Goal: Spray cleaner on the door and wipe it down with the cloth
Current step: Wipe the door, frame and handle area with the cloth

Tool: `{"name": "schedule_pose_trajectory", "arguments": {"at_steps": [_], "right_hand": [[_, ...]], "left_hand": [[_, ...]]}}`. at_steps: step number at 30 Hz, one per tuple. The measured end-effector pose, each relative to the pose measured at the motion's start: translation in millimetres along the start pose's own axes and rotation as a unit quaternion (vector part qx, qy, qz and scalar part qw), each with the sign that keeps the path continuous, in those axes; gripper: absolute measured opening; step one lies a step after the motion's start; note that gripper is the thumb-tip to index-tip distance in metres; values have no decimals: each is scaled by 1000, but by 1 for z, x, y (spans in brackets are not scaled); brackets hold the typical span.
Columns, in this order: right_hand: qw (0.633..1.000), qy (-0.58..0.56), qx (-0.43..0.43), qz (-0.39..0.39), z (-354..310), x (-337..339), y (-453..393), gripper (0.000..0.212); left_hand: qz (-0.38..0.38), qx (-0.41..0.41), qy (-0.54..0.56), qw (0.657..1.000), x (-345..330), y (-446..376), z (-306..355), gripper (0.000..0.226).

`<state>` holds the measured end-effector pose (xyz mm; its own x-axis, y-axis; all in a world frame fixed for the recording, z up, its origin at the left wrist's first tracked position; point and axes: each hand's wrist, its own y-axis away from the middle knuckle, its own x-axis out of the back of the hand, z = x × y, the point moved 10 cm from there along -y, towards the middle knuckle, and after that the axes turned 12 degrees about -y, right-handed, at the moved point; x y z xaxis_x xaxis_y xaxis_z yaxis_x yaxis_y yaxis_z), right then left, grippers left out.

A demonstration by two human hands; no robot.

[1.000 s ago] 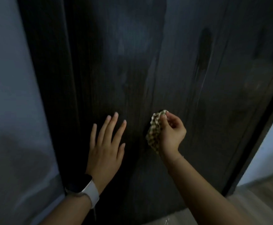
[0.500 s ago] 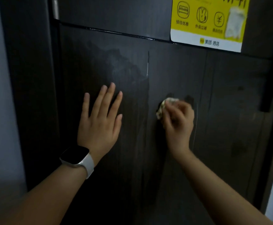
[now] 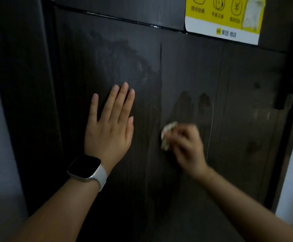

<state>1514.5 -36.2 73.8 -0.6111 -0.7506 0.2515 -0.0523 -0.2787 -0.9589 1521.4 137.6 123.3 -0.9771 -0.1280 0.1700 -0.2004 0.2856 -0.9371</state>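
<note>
1. My left hand point(image 3: 110, 127), centre-left of frame: flat on the door point(image 3: 185, 70), fingers straight and near together, bracing. Watch point(image 3: 86, 168) on the wrist.
2. Cloth point(image 3: 167, 135), just right of centre: wadded against the panel. Looks soft, light, should conform; best held bunched in the fist.
3. My right hand point(image 3: 187, 145): blurred, fingers curled round the cloth, forearm angled up from lower right.
4. Sticker point(image 3: 224, 18), upper right.

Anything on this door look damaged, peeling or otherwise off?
Yes: the yellow sticker at the door's top right has a whitish, scuffed patch on its right side, as if torn or covered. Uneven hazy smears sit above the left hand. Nothing else stands out.
</note>
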Motion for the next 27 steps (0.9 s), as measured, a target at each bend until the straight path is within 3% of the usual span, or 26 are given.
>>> {"name": "schedule_pose_trajectory", "arguments": {"at_steps": [4,6,9,12,14,16,18,21,23,25,27], "right_hand": [[979,40,-111,167,29,29,-61,21],[981,37,-79,173,11,12,-44,28],[999,-45,-6,0,-32,-51,32,28],[970,-32,105,-219,-70,-93,110,26],[955,-38,129,-266,-67,-94,108,24],[960,-46,140,-237,-63,-76,63,18],[987,10,112,-116,-41,-40,0,16],[989,59,-53,127,14,24,-82,19],[965,28,-132,224,22,32,-96,21],[978,29,-86,189,-2,8,-91,27],[998,39,42,39,-40,-25,-74,28]], "left_hand": [[-4,-7,2,1000,-1,1,1,58],[-2,-8,5,1000,-1,1,1,57],[8,-7,20,1000,1,0,0,56],[11,-9,23,1000,2,0,-1,56],[11,-11,23,1000,3,1,0,56],[8,-12,24,1000,3,0,0,56],[7,-11,25,1000,3,0,-1,56],[6,-13,21,1000,3,-1,0,57],[10,-12,22,1000,2,-1,0,56],[17,-7,28,999,3,-1,-1,56],[25,-5,31,999,4,-2,-1,56]]}}
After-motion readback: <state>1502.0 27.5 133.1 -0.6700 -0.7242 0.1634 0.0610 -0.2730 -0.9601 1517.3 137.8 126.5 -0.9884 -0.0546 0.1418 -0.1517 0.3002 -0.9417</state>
